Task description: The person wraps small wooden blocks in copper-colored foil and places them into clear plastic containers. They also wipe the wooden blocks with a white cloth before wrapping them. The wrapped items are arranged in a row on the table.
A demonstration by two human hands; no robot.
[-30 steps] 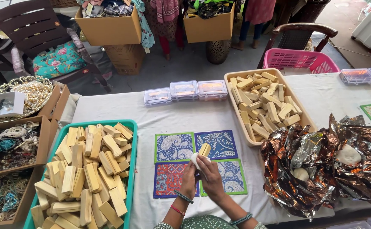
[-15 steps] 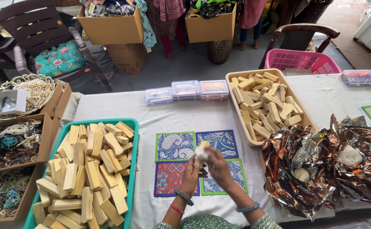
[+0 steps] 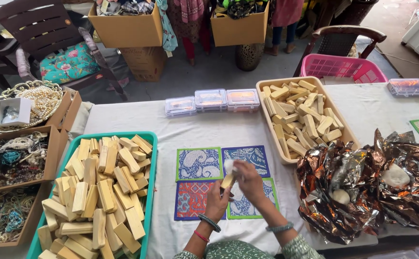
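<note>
Both hands are working together over the four printed mats [image 3: 221,180] lying in a square on the white tablecloth [image 3: 123,120]. The left hand [image 3: 217,201] is closing its fingers around the lower end of a small wooden block [image 3: 228,181], holding it tilted above the red mat [image 3: 190,199]. The right hand [image 3: 248,181] is pinching a white wad [image 3: 229,166], possibly cloth or cotton, and pressing it against the block's upper end; the contact point is partly hidden by the fingers, so the exact grip there is uncertain. Bangles are showing on both wrists. To the left, a teal tray [image 3: 148,201] is holding a heap of similar wooden blocks, touching the left border of the mats' area but apart from the hands. To the right of the mats, a beige tray [image 3: 262,88] is holding more blocks, and crumpled foil [image 3: 362,187] is lying in front of it with two white lumps resting on it. Three clear plastic boxes [image 3: 212,100] are sitting in a row along the far table edge. Cardboard trays of beads [image 3: 20,158] are standing at the far left, well apart from the hands.
</note>
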